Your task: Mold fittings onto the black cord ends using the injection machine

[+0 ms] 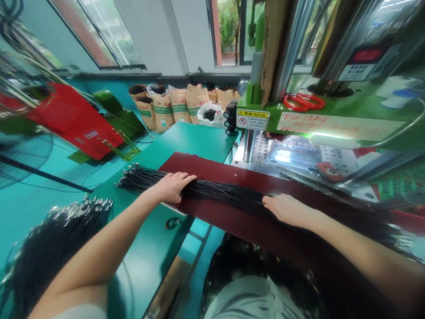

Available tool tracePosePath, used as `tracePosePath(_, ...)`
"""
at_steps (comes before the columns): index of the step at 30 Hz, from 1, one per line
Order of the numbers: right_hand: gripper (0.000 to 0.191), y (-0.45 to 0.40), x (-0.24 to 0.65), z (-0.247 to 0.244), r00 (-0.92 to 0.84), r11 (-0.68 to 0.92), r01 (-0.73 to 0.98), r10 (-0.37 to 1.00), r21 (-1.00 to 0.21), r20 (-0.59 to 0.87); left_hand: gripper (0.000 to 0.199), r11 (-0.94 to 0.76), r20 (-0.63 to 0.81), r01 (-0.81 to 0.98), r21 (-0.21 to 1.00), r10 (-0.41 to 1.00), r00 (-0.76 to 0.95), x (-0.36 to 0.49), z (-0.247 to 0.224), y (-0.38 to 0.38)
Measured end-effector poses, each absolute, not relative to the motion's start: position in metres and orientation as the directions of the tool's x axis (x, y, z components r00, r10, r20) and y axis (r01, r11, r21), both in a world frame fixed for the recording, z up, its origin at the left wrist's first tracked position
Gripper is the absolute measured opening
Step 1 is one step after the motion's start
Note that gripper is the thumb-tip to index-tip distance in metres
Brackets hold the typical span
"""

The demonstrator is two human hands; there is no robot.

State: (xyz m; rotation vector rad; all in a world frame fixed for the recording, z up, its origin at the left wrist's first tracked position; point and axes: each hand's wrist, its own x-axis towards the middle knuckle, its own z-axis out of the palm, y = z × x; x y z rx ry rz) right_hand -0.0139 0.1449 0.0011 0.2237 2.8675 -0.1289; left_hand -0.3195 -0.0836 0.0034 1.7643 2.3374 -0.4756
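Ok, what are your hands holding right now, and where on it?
A bundle of black cables: left hand pressed over it mid-length, right hand flat on it further along.

Black wire bundle [219, 195] partly hidden under the left hand [171, 187]
Warning label [252, 119]: print too small to read.

We wear a pale grey short-sleeved top [252, 301], softly creased at the front, and its left sleeve [71, 313] ends on the upper arm. From there, our left forearm [99, 248] and right forearm [361, 252] are bare, down to our left hand [171, 187] and right hand [288, 210].
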Motion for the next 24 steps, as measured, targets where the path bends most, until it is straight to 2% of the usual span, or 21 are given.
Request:
tracePosePath(4, 0.022, 0.136, -0.018, -0.002, -0.960, 0.984, 0.169, 0.152, -0.053, -0.236, 0.082, 0.188, -0.290, 0.979, -0.081, 0.935, -0.204, -0.323, 0.003, -0.084)
tracePosePath(8, 0.013, 0.126, -0.033, 0.000, -0.968, 0.988, 0.148, 0.136, -0.042, -0.209, 0.085, 0.157, -0.279, 0.987, -0.019, 0.947, -0.156, -0.325, 0.000, -0.083)
tracePosePath(11, 0.015, 0.118, -0.041, 0.002, -0.983, 0.995, 0.095, 0.087, -0.038, -0.160, 0.080, 0.158, -0.240, 0.984, -0.084, 0.955, -0.174, -0.321, -0.013, -0.078)
tracePosePath(13, 0.015, 0.115, -0.041, 0.002, -0.990, 0.996, 0.075, 0.069, -0.049, -0.122, 0.073, 0.182, -0.158, 0.970, -0.161, 0.965, -0.207, -0.312, -0.025, -0.073)
tracePosePath(15, 0.016, 0.114, -0.035, 0.002, -0.990, 0.991, 0.114, 0.108, -0.065, -0.093, 0.069, 0.194, -0.066, 0.958, -0.212, 0.975, -0.212, -0.304, -0.036, -0.070)
tracePosePath(19, 0.015, 0.118, -0.013, 0.001, -0.977, 0.975, 0.212, 0.210, -0.067, -0.037, 0.067, 0.171, 0.050, 0.962, -0.214, 0.985, -0.164, -0.298, -0.052, -0.072)
tracePosePath(24, 0.012, 0.116, -0.008, -0.002, -0.981, 0.973, 0.193, 0.188, -0.129, -0.047, 0.065, 0.149, 0.109, 0.970, -0.191, 0.985, -0.130, -0.295, -0.058, -0.067)
